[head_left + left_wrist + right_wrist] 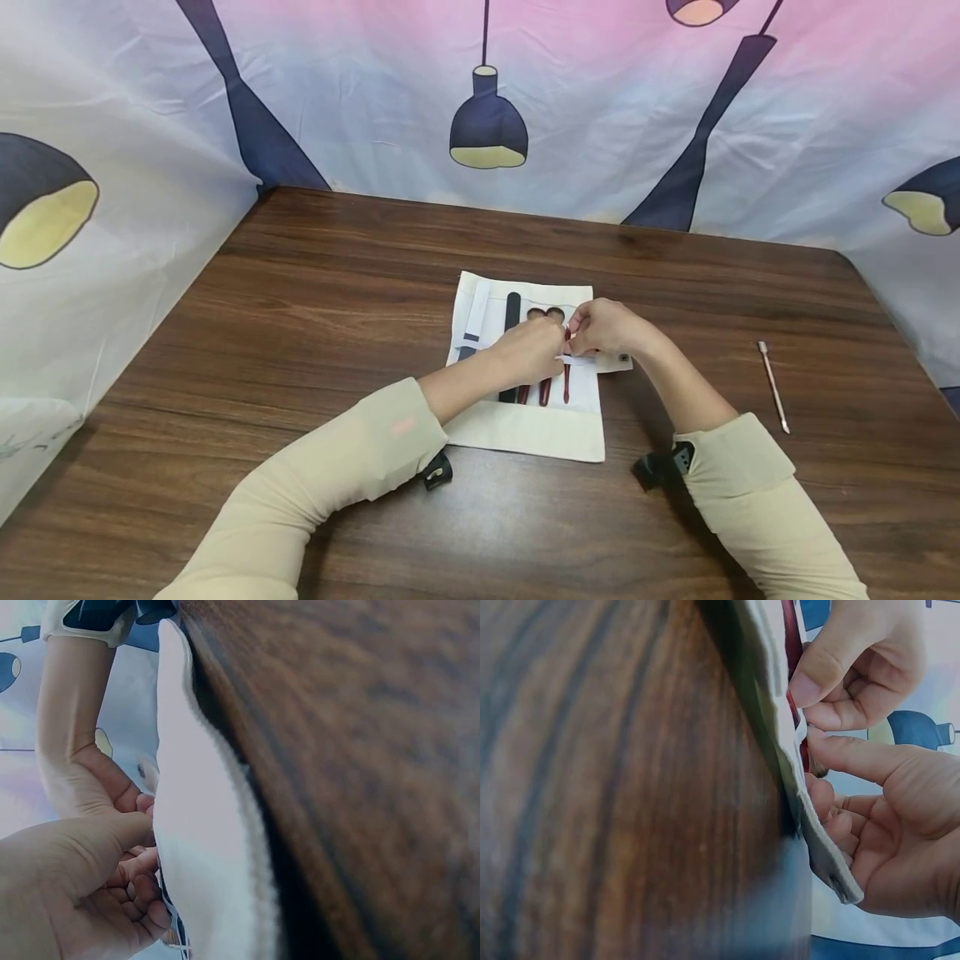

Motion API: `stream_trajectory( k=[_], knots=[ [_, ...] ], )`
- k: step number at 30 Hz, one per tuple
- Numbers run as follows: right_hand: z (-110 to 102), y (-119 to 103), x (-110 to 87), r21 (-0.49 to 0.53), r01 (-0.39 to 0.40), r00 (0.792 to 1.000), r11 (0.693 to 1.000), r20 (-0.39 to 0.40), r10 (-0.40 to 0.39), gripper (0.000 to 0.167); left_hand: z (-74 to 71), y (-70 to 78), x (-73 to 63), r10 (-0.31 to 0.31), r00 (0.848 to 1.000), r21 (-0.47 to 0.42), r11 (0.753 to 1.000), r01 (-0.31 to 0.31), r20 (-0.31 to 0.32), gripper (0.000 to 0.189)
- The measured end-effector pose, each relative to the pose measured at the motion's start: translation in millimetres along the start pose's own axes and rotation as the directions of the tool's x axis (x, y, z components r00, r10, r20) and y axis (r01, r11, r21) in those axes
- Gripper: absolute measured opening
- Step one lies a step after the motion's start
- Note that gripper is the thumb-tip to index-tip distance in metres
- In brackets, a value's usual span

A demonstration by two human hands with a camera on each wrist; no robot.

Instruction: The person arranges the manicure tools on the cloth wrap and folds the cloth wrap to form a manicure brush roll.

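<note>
A cream fabric roll-up case lies unfolded on the table, with a white strap across its middle. My left hand reaches over the case and pinches the strap, its thumb against a red handle in the right wrist view. Opposite it, my right hand pinches the upper part of a slim red-handled tool, whose lower end shows below the strap. Fingertips hide much of this tool. Beside it lie red-handled brushes with dark heads, a black nail file and a pale file.
A thin metal cuticle pusher lies on the wooden table to the right. The case's snap tab sticks out under my right wrist. A printed cloth backdrop hangs behind and beside the table.
</note>
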State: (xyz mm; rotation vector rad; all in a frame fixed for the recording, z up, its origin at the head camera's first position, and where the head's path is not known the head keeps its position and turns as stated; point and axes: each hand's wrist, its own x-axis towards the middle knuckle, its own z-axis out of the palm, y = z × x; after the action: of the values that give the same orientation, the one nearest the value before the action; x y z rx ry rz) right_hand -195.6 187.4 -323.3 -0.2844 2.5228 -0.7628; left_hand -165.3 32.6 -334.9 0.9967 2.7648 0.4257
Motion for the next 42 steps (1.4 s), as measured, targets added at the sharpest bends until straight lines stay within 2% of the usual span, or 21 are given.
stream_trajectory(
  k=[9, 21, 27, 31, 37, 42],
  knots=[
    [1.5, -2.3, 0.5, -0.065, -0.005, 1.000, 0.998, 0.003, 0.005, 0.023, 0.7, -0.8, -0.3, 0.011, 1.000, -0.010, 1.000, -0.012, -0.016, 0.033],
    [-2.0, 0.1, -2.8, -0.024, -0.002, 1.000, 1.000, 0.026, 0.003, 0.025, -1.9, 2.4, 0.2, 0.017, 1.000, -0.035, 0.999, -0.017, -0.008, 0.032],
    [0.1, -2.2, -1.9, -0.060, 0.007, 1.000, 0.998, 0.000, -0.007, 0.024, -4.7, 2.5, -1.5, 0.004, 1.000, -0.019, 1.000, -0.004, -0.006, 0.030],
    [-1.3, -2.7, -3.0, -0.070, 0.023, 1.000, 0.997, 0.015, -0.022, 0.022, -4.9, 2.0, -1.3, 0.005, 1.000, -0.025, 1.000, -0.005, -0.007, 0.031],
    [-10.1, 1.6, -15.9, -0.062, 0.076, 0.996, 0.995, 0.059, -0.073, 0.017, -2.6, 1.9, -0.4, 0.005, 1.000, -0.047, 0.999, -0.005, -0.002, 0.025],
    [-27.3, 14.5, -41.7, -0.021, 0.103, 0.995, 0.994, -0.006, -0.103, 0.020, -1.4, 2.4, -0.8, 0.003, 1.000, -0.034, 0.999, -0.003, -0.014, 0.009]
  ],
)
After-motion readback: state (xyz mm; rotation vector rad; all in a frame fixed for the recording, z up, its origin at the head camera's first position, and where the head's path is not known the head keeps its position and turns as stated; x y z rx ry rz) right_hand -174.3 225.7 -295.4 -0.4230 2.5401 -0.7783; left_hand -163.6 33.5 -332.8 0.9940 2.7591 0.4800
